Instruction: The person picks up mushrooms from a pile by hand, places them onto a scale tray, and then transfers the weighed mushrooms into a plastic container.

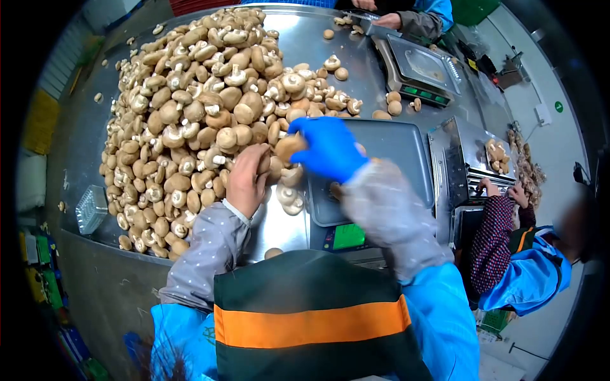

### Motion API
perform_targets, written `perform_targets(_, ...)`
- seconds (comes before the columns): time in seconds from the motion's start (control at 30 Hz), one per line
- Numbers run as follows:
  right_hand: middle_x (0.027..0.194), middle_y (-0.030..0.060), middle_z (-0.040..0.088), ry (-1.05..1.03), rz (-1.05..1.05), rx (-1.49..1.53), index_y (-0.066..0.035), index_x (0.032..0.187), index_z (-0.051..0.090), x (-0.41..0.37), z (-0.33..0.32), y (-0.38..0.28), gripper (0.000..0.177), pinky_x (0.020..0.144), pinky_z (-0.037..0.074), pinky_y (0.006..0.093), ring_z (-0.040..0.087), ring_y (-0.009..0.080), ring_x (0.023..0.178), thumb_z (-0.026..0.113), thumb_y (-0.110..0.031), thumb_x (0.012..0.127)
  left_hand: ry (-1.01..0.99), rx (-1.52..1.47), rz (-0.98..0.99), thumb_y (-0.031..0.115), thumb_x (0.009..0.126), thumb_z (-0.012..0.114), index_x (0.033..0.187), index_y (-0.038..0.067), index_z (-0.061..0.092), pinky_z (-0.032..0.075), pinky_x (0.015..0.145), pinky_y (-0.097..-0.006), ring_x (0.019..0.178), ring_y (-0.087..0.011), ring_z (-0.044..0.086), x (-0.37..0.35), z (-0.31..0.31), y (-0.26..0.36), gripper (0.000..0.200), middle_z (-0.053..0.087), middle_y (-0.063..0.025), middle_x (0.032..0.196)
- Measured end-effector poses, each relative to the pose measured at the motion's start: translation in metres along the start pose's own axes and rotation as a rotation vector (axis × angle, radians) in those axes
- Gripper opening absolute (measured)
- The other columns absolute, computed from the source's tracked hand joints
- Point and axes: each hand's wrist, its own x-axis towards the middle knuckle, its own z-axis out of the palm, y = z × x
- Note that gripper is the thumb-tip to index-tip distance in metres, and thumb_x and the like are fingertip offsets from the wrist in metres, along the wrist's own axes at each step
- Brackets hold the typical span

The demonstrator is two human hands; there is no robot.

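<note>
One gloved right hand (329, 148) of yours is pinching a brown mushroom (288, 148) between mushroom pile (181, 120) and gray tray (395, 149); your left hand (246, 182) is touching the pile's edge on the table (274, 223), can't tell if grasping.

A metal table (305, 47) bears a heap of brown mushrooms (190, 120); a clear punnet (91, 209) lies left of it; a near scale (397, 143) and a far scale (419, 66) sit at right.

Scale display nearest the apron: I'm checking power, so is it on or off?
On: the display glows bright green; its digits are unreadable.
</note>
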Motion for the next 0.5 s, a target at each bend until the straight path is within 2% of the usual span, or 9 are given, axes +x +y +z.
perform_targets(0.07,0.109,0.0111,0.066,-0.032,0.272,0.593,-0.008,0.12,0.061,-0.038,-0.063,0.008,0.044,0.091,0.048,0.0352,0.062,0.0222,0.103,0.07,-0.016,0.078,0.034,-0.142,-0.094,-0.005,0.07,0.07,0.118,0.001,0.055,0.046,0.095,-0.0394,0.11,-0.0371,0.056,0.007,0.002,0.026,0.051,0.058,-0.0197,0.117)
perform_targets(0.1,0.116,0.0093,0.063,-0.04,0.236,0.734,-0.004,0.124,0.058,-0.061,-0.081,0.029,0.046,0.096,0.046,0.0349,0.059,0.0195,0.109,0.067,-0.015,0.08,0.045,-0.135,-0.036,-0.001,0.069,0.075,0.12,0.001,0.056,0.046,0.094,-0.0372,0.111,-0.0332,0.057,0.012,0.007,0.036,0.054,0.059,-0.0178,0.119)
perform_targets(0.17,0.12,0.0106,0.061,0.05,0.297,0.668,-0.002,0.126,0.057,-0.107,-0.101,0.059,0.047,0.1,0.042,0.033,0.056,0.0193,0.114,0.065,-0.015,0.082,0.011,-0.228,0.031,0.002,0.069,0.076,0.119,0.0,0.057,0.046,0.095,-0.0367,0.112,-0.0333,0.057,0.027,0.02,0.068,0.054,0.058,-0.0188,0.121)
perform_targets(0.23,0.124,0.0101,0.059,0.212,0.413,0.798,-0.002,0.124,0.058,-0.141,-0.098,0.071,0.044,0.101,0.04,0.0345,0.054,0.0207,0.117,0.066,-0.016,0.082,-0.064,-0.373,0.122,0.004,0.069,0.076,0.12,0.001,0.057,0.047,0.095,-0.0384,0.113,-0.0346,0.056,0.042,0.043,0.093,0.054,0.057,-0.0186,0.122)
perform_targets(0.27,0.125,0.0096,0.059,0.272,0.462,0.871,-0.003,0.123,0.059,-0.153,-0.092,0.077,0.043,0.103,0.039,0.0353,0.052,0.0215,0.119,0.066,-0.016,0.083,-0.119,-0.424,0.159,0.007,0.072,0.075,0.122,0.003,0.055,0.043,0.099,-0.0416,0.117,-0.0348,0.053,0.047,0.06,0.101,0.054,0.056,-0.0162,0.125)
perform_targets(0.33,0.122,0.0101,0.06,0.305,0.389,0.594,-0.008,0.12,0.063,-0.173,-0.055,0.114,0.038,0.105,0.036,0.038,0.049,0.0265,0.123,0.067,-0.018,0.083,-0.253,-0.181,0.348,0.016,0.075,0.073,0.128,0.009,0.052,0.035,0.105,-0.0472,0.125,-0.0331,0.046,0.053,0.095,0.099,0.058,0.052,-0.0131,0.13)
perform_targets(0.37,0.12,0.0124,0.059,0.265,0.213,-0.024,-0.012,0.116,0.065,-0.177,-0.038,0.121,0.035,0.106,0.035,0.0401,0.045,0.032,0.125,0.069,-0.02,0.082,-0.367,-0.097,0.331,0.02,0.076,0.073,0.131,0.012,0.049,0.03,0.107,-0.05,0.129,-0.0321,0.042,0.05,0.104,0.097,0.061,0.051,-0.0123,0.132)
perform_targets(0.4,0.122,0.0151,0.057,0.31,0.202,-0.096,-0.015,0.112,0.068,-0.183,-0.019,0.127,0.032,0.104,0.036,0.0408,0.045,0.0342,0.124,0.071,-0.019,0.08,-0.479,-0.011,0.319,0.023,0.077,0.072,0.134,0.015,0.046,0.025,0.109,-0.0529,0.132,-0.0312,0.039,0.046,0.112,0.095,0.064,0.049,-0.0114,0.134)
perform_targets(0.5,0.126,0.0149,0.054,0.434,0.299,0.204,-0.01,0.119,0.062,-0.191,-0.01,0.107,0.039,0.104,0.037,0.0396,0.047,0.0321,0.123,0.071,-0.017,0.081,-0.456,-0.055,0.213,0.032,0.076,0.074,0.141,0.019,0.04,0.021,0.109,-0.0587,0.134,-0.0329,0.035,0.04,0.104,0.101,0.075,0.043,-0.013,0.141)
